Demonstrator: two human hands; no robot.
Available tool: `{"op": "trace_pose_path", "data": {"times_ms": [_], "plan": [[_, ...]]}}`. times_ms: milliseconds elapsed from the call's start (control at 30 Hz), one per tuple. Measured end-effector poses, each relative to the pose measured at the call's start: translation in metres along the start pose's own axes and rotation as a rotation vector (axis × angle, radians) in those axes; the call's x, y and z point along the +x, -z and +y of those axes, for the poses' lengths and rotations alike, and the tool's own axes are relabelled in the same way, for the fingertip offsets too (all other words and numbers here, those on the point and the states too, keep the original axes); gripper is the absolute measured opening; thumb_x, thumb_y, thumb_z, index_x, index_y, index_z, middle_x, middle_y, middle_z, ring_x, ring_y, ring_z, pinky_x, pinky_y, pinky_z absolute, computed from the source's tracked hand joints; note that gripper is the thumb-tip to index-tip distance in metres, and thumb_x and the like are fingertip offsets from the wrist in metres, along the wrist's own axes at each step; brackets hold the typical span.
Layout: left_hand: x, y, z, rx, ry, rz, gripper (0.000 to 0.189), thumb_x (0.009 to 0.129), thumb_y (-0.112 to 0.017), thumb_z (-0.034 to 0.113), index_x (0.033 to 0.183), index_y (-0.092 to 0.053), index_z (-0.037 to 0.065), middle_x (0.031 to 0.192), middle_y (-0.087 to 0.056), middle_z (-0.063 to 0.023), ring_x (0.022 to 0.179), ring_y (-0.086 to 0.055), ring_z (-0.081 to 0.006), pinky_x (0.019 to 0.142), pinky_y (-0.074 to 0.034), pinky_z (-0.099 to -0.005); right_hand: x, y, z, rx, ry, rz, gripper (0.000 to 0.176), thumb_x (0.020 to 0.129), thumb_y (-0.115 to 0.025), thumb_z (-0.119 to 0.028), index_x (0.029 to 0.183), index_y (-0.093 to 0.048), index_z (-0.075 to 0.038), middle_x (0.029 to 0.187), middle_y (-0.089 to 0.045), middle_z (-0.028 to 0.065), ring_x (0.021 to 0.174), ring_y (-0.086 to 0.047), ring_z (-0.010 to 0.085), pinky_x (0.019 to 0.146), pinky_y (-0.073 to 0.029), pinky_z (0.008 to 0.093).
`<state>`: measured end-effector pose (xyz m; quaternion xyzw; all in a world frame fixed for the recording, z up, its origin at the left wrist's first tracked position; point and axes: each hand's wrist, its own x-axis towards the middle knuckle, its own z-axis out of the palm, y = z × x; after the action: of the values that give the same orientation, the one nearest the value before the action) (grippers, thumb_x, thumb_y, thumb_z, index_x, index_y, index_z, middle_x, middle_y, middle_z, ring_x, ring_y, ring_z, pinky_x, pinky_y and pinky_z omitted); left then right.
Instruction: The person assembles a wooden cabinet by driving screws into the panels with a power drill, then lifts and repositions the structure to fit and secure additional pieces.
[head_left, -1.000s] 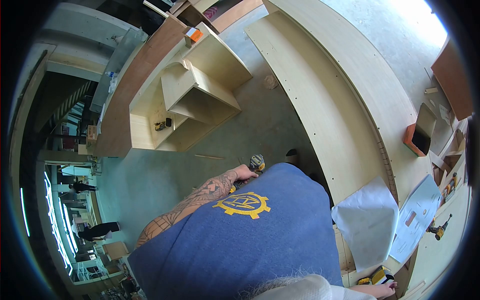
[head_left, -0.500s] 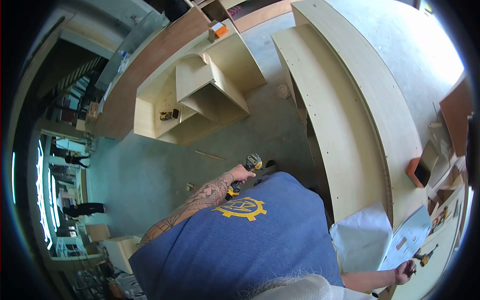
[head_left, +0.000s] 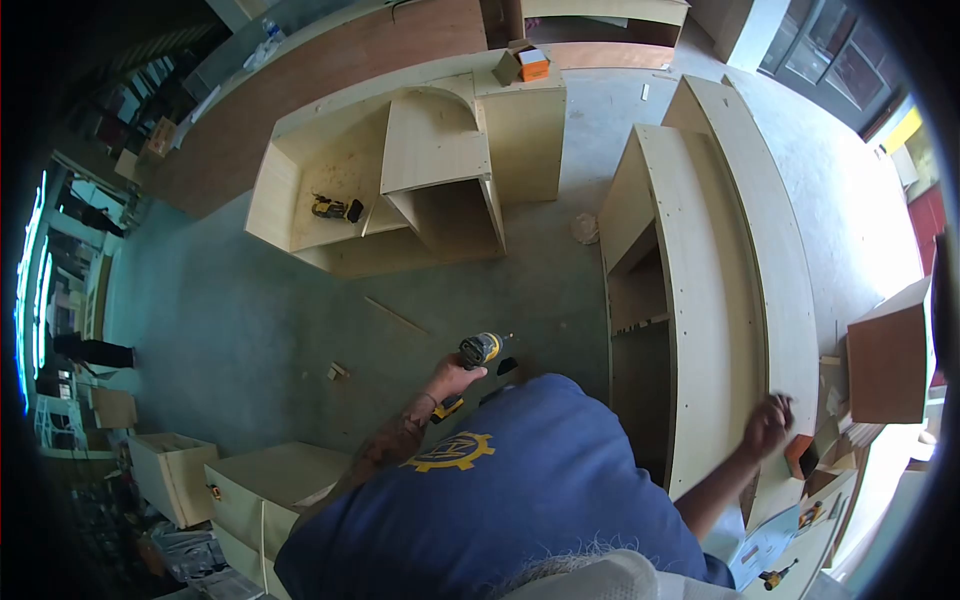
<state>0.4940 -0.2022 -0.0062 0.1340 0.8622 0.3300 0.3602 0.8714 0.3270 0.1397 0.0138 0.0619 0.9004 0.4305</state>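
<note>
My left hand is wrapped round the grip of a yellow-and-black cordless drill, its bit pointing away to the right. The drill's battery shows below my wrist. My right hand is raised over the long plywood cabinet on the right. Its fingers are curled and slightly smeared by motion; whatever may be in them is too small to make out. Close beside that hand sits an orange-and-black open box.
A plywood cabinet ahead holds another power tool, with an orange box on top. A thin wood strip and a small block lie on the floor. Another drill lies at lower right. Two people stand far left.
My right hand has moved up and forward from the lower right to above the long cabinet. The view has turned, and the drill stays in my left hand.
</note>
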Motion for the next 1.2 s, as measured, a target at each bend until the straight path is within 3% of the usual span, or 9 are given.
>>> {"op": "trace_pose_path", "data": {"times_ms": [133, 200, 300, 367, 433, 533, 767, 1067, 1200], "plan": [[0.012, 0.036, -0.007, -0.099, -0.097, 0.129, 0.050, 0.081, -0.078, 0.041, 0.111, -0.072, 0.001, 0.099, -0.074, -0.0220, 0.096, -0.073, -0.0366, 0.080, -0.057, -0.0441, 0.092, 0.022, 0.148, -0.184, -0.211, 0.130, 0.013, 0.097, -0.056, -0.001, 0.088, -0.046, -0.003, 0.081, -0.043, 0.0042, 0.068, -0.040, 0.0126, 0.057, -0.041, 0.0220], [0.014, 0.056, 0.005, -0.140, -0.163, 0.196, 0.046, 0.083, -0.077, 0.039, 0.106, -0.071, 0.000, 0.092, -0.074, -0.0204, 0.089, -0.073, -0.0348, 0.076, -0.057, -0.0429, 0.122, 0.033, 0.226, -0.262, -0.412, 0.058, 0.013, 0.099, -0.055, -0.005, 0.087, -0.050, -0.005, 0.078, -0.043, 0.0017, 0.067, -0.039, 0.0105, 0.055, -0.035, 0.0214], [0.018, 0.089, 0.021, -0.258, -0.206, 0.223, 0.036, 0.086, -0.076, 0.034, 0.095, -0.069, 0.000, 0.079, -0.071, -0.0142, 0.074, -0.071, -0.0274, 0.067, -0.055, -0.0390, 0.162, 0.067, 0.327, -0.377, -0.599, 0.070, 0.011, 0.102, -0.054, -0.007, 0.092, -0.055, -0.006, 0.079, -0.046, -0.0001, 0.067, -0.043, 0.0090, 0.056, -0.040, 0.0214], [0.027, 0.103, 0.027, -0.340, -0.177, 0.192, 0.031, 0.088, -0.075, 0.030, 0.089, -0.068, 0.000, 0.071, -0.068, -0.0096, 0.065, -0.069, -0.0218, 0.061, -0.053, -0.0365, 0.170, 0.072, 0.393, -0.545, -0.608, 0.159, 0.006, 0.102, -0.058, -0.010, 0.101, -0.061, -0.004, 0.084, -0.058, 0.0011, 0.070, -0.054, 0.0100, 0.059, -0.048, 0.0211], [0.036, 0.117, 0.031, -0.685, -0.208, 0.217, 0.024, 0.090, -0.075, 0.024, 0.082, -0.064, 0.004, 0.066, -0.061, -0.0012, 0.057, -0.059, -0.0109, 0.055, -0.048, -0.0314, 0.178, 0.081, 0.449, -0.673, -0.693, 0.200, 0.009, 0.102, -0.060, -0.010, 0.107, -0.063, -0.003, 0.090, -0.063, 0.0032, 0.074, -0.059, 0.0111, 0.062, -0.051, 0.0207], [0.037, 0.157, 0.058, -0.678, -0.266, 0.286, 0.021, 0.090, -0.075, 0.023, 0.084, -0.065, 0.006, 0.069, -0.062, 0.0014, 0.061, -0.059, -0.0085, 0.057, -0.048, -0.0284, 0.192, 0.094, 0.520, -0.792, -0.767, 0.169, 0.010, 0.102, -0.060, -0.010, 0.107, -0.063, -0.003, 0.095, -0.066, 0.0048, 0.080, -0.063, 0.0132, 0.064, -0.053, 0.0204], [0.118, 0.234, 0.085, -0.716, -0.373, 0.359, 0.016, 0.093, -0.072, 0.017, 0.083, -0.066, 0.006, 0.068, -0.059, 0.0018, 0.060, -0.056, -0.0085, 0.056, -0.046, -0.0267, 0.262, 0.144, 0.665, -0.703, -0.940, 0.153, 0.009, 0.102, -0.058, -0.009, 0.103, -0.063, -0.001, 0.099, -0.068, 0.0093, 0.093, -0.069, 0.0204, 0.072, -0.058, 0.0212], [0.225, 0.319, 0.106, -0.687, -0.178, 0.410, 0.015, 0.093, -0.071, 0.015, 0.083, -0.066, 0.004, 0.066, -0.058, 0.0004, 0.060, -0.057, -0.0092, 0.058, -0.047, -0.0271, 0.361, 0.170, 0.774, -0.604, -0.978, 0.363, 0.015, 0.104, -0.054, -0.009, 0.104, -0.060, 0.004, 0.107, -0.066, 0.0134, 0.100, -0.070, 0.0242, 0.080, -0.063, 0.0209], [0.265, 0.339, 0.102, -0.731, -0.207, 0.402, 0.016, 0.095, -0.067, 0.014, 0.103, -0.069, 0.001, 0.067, -0.058, 0.0007, 0.060, -0.056, -0.0087, 0.060, -0.046, -0.0263, 0.391, 0.169, 0.801, -0.668, -0.948, 0.391, 0.014, 0.104, -0.055, -0.009, 0.102, -0.059, 0.004, 0.108, -0.065, 0.0149, 0.105, -0.070, 0.0269, 0.085, -0.063, 0.0234]]}}
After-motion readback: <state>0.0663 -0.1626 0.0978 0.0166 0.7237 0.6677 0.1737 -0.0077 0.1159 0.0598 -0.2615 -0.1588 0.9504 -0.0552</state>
